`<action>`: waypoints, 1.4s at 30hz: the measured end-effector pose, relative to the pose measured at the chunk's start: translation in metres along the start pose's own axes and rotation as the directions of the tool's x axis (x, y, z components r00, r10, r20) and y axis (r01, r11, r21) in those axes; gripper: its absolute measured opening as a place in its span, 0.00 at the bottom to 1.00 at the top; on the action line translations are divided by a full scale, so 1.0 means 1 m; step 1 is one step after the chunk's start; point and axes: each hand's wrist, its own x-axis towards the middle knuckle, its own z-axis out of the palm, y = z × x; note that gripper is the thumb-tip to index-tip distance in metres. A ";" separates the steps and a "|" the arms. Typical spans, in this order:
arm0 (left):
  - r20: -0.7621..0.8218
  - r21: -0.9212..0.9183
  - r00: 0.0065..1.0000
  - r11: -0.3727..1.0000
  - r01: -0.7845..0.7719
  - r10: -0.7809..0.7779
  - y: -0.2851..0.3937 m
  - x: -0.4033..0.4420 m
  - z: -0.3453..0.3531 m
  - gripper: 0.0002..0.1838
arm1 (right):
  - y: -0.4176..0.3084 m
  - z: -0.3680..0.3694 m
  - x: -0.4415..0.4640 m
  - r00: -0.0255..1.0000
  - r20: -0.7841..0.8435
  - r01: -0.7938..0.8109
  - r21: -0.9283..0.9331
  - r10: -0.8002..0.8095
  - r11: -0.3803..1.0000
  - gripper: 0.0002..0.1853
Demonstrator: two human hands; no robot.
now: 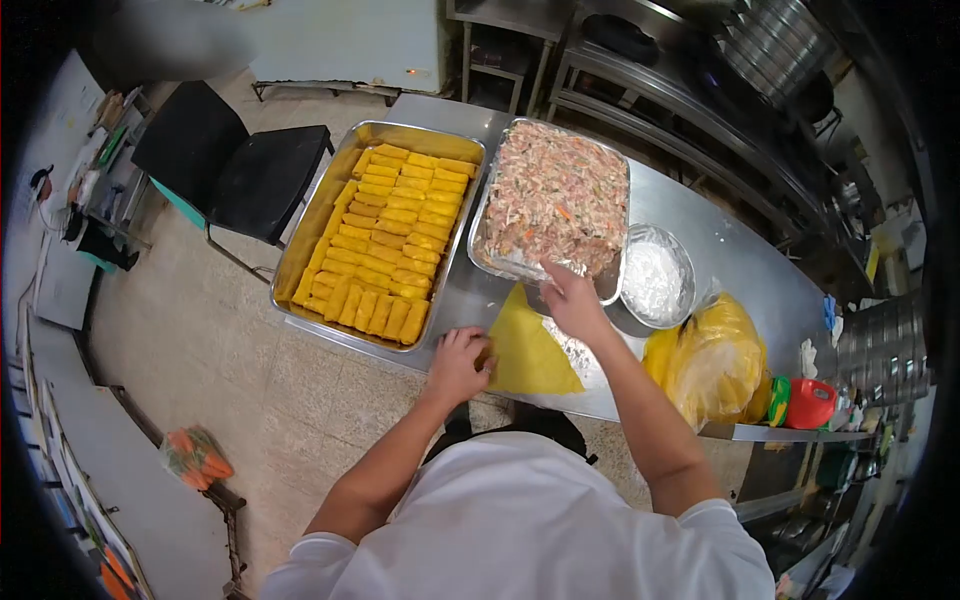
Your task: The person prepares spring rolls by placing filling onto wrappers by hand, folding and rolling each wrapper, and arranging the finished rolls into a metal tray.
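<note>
A yellow wrapper sheet, folded to a point at its far end, lies on the steel table in front of me. My left hand is at the sheet's left edge, fingers loosely bent and apart. Over the near rim of a metal tray of minced filling reaches my right hand, index finger stretched out and thumb apart from it; nothing shows clearly between them. The filling is pinkish with orange bits. Left of it, a deep metal tray holds rows of yellow rolls.
Right of the filling stands a round metal pan with a whitish coating. Beside it are a plastic bag of yellow sheets and a red container. A black chair stands left of the table. Steel shelving runs behind.
</note>
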 end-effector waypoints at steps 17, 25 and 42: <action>-0.027 -0.005 0.999 1.000 0.018 -0.018 -0.001 0.001 0.004 0.17 | 0.035 0.061 0.146 0.955 0.278 0.163 -0.220 -0.098 0.962 0.14; -0.036 0.006 0.999 1.000 0.006 -0.006 -0.001 0.002 0.004 0.17 | 0.029 0.068 0.152 0.894 0.430 0.017 -0.321 0.130 0.947 0.13; -0.020 -0.027 0.999 0.999 0.034 -0.034 -0.005 -0.001 0.008 0.19 | 0.032 0.011 0.145 0.693 0.716 -0.493 0.382 0.087 0.782 0.12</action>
